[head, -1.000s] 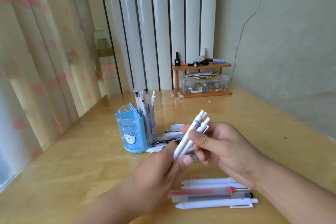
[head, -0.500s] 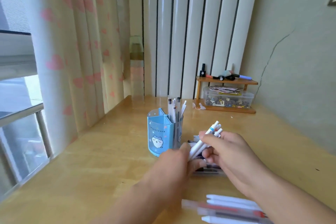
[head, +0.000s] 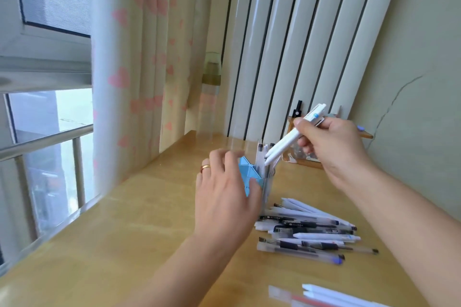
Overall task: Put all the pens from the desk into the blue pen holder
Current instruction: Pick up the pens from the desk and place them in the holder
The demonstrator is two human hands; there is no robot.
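Observation:
The blue pen holder (head: 249, 173) stands mid-desk, mostly hidden behind my left hand (head: 224, 197), whose fingers wrap its left side. Several pens stand in its clear compartment (head: 265, 174). My right hand (head: 329, 149) grips a bunch of white pens (head: 289, 141), tilted tips-down, their tips just above the holder's opening. A pile of loose pens (head: 309, 232) lies on the desk to the right of the holder. More pens (head: 324, 298) lie at the lower edge of the view.
A wooden desk (head: 139, 219) runs along a curtained window on the left. A small wooden shelf (head: 309, 163) with a clear box stands behind the holder against the white slatted wall. The right wall is close.
My left hand let go of the pen bunch and moved onto the holder. My right hand lifted the white pens up and over the holder. The camera moved closer and leftwards.

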